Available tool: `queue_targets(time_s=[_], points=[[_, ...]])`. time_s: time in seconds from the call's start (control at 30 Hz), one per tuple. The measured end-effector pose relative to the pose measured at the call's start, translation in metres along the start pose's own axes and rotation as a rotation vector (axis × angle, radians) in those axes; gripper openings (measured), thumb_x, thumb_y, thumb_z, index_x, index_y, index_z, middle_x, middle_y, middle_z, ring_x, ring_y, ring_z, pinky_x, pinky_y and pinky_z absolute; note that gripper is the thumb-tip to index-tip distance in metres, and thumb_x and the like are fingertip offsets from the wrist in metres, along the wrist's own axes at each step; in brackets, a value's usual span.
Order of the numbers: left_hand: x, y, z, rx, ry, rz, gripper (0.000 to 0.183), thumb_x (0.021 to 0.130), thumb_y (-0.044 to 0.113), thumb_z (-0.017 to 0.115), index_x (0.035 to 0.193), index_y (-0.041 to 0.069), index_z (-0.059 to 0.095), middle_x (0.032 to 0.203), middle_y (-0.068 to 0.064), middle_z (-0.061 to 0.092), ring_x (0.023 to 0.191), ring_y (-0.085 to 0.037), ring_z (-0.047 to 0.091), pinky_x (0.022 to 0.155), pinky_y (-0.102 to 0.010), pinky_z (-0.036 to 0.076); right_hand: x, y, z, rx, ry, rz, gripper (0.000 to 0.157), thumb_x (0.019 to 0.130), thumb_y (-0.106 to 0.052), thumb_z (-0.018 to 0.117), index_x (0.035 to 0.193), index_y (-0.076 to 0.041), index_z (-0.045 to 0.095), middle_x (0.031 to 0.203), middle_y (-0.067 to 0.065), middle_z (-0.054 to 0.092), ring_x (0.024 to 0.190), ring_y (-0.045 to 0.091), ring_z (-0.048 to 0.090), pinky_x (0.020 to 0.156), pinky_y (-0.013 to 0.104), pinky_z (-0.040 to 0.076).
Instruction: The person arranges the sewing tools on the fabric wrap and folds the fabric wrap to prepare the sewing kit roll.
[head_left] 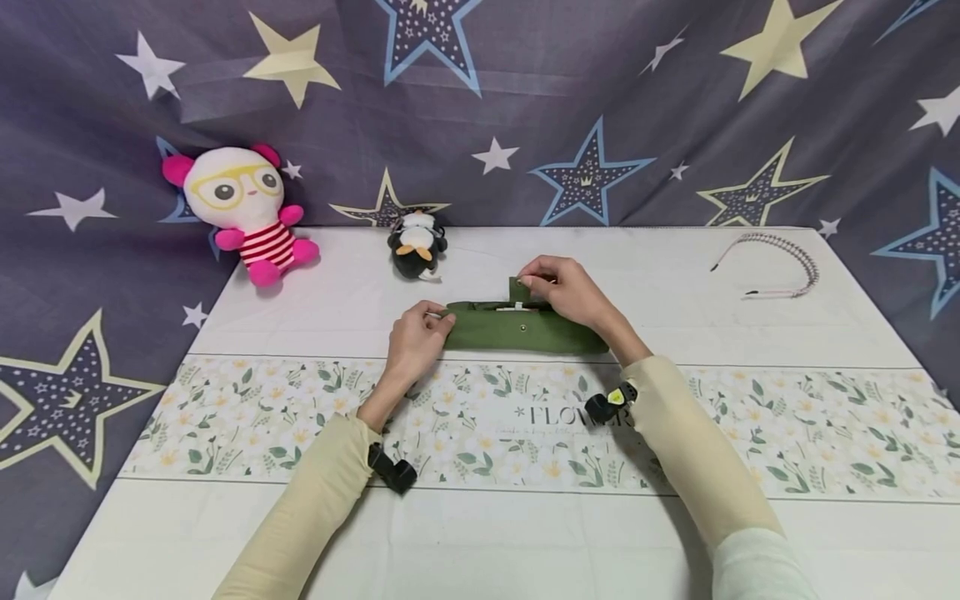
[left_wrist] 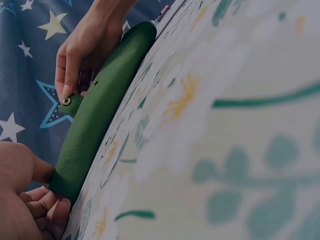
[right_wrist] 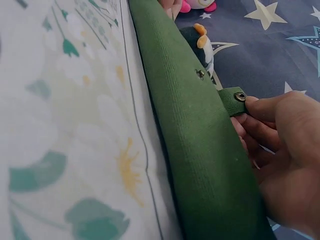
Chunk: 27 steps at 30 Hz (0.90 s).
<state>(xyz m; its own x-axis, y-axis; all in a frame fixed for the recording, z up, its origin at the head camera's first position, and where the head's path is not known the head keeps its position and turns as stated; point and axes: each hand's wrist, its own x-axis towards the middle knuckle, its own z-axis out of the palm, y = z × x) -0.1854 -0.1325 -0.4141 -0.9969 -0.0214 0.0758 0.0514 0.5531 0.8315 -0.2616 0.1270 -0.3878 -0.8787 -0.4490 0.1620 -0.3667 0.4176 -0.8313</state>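
Observation:
A long green fabric pouch (head_left: 487, 332) lies on the table in the middle of the head view. It has a snap stud on its front and a short strap (right_wrist: 231, 101) with a metal snap. My left hand (head_left: 417, 342) pinches the pouch's left end between thumb and fingers, as the left wrist view also shows. With thumb and fingertips my right hand (head_left: 573, 292) holds the strap raised behind the pouch, apart from the stud. The pouch's top gapes slightly, and something white shows inside; what it is cannot be told.
Behind the pouch sits a penguin plush (head_left: 416, 246). A pink and white plush toy (head_left: 255, 212) leans at the back left. At the back right lies a headband (head_left: 802, 258). A floral strip (head_left: 285, 408) crosses the white table, and a star-patterned curtain (head_left: 480, 125) hangs behind.

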Motion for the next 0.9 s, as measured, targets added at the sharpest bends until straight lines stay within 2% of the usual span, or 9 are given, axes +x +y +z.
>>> queue_targets(time_s=[0.23, 0.47, 0.67, 0.9], points=[[0.000, 0.001, 0.000, 0.001, 0.003, -0.003, 0.029, 0.104, 0.018, 0.063, 0.124, -0.003, 0.067, 0.084, -0.013, 0.071, 0.061, -0.020, 0.059, 0.057, -0.033, 0.045, -0.005, -0.001, 0.001, 0.049, 0.004, -0.010, 0.018, 0.107, -0.008, 0.059, 0.113, 0.003, 0.072, 0.098, 0.017, 0.070, 0.088, 0.031, 0.066, 0.075, 0.035, 0.052], [-0.001, 0.001, 0.000, -0.005, 0.000, -0.020, 0.026, 0.105, 0.019, 0.063, 0.120, -0.002, 0.068, 0.088, -0.013, 0.072, 0.068, -0.025, 0.063, 0.063, -0.037, 0.048, -0.010, -0.003, 0.001, 0.076, 0.021, -0.025, 0.018, 0.106, -0.008, 0.060, 0.112, 0.003, 0.072, 0.100, 0.017, 0.070, 0.085, 0.030, 0.063, 0.069, 0.028, 0.048], [0.000, 0.001, 0.001, -0.007, 0.003, -0.022, 0.024, 0.105, 0.019, 0.062, 0.117, -0.001, 0.068, 0.088, -0.013, 0.073, 0.070, -0.026, 0.064, 0.064, -0.037, 0.048, -0.016, -0.007, 0.001, 0.093, 0.018, -0.028, 0.017, 0.106, -0.009, 0.061, 0.112, 0.002, 0.073, 0.101, 0.016, 0.071, 0.085, 0.029, 0.063, 0.070, 0.030, 0.050], [-0.001, 0.002, 0.001, -0.005, 0.004, -0.027, 0.023, 0.105, 0.019, 0.062, 0.115, -0.001, 0.068, 0.088, -0.013, 0.072, 0.071, -0.026, 0.064, 0.066, -0.038, 0.048, -0.023, -0.011, 0.003, 0.093, 0.008, -0.036, 0.016, 0.105, -0.010, 0.062, 0.111, 0.001, 0.073, 0.102, 0.014, 0.071, 0.083, 0.029, 0.060, 0.069, 0.027, 0.046]])
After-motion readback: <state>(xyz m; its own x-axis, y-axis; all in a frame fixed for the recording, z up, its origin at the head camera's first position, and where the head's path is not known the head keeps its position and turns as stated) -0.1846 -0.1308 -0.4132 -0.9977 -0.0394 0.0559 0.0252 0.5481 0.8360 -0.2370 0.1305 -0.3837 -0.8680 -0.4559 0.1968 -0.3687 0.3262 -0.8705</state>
